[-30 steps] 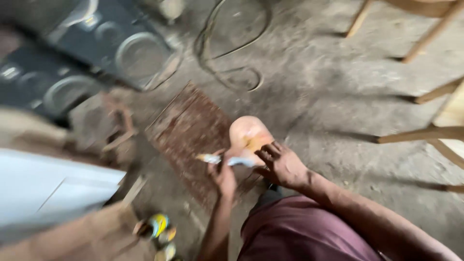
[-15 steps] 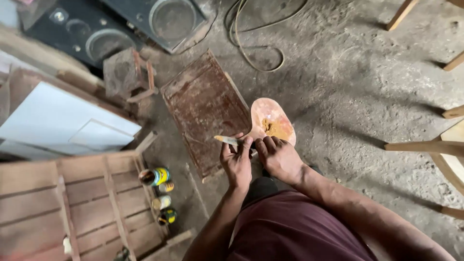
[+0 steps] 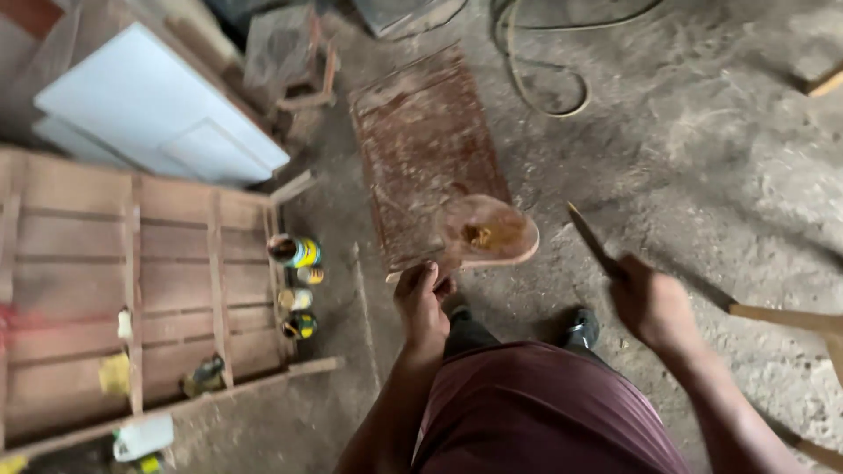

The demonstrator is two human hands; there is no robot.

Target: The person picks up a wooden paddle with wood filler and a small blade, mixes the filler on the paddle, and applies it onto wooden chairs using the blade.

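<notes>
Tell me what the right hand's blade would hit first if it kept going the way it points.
The right hand aims its thin blade up-left. Probably the round wooden paddle held by the left hand, though depth is unclear.

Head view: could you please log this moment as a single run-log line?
left hand: holds oval wooden board with yellowish paste | right hand: grips flat blade, raised apart from board | cans on floor beside

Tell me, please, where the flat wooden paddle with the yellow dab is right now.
In the head view, the paddle sits centre frame, held by the left hand, overlapping the rusty panel.
</notes>
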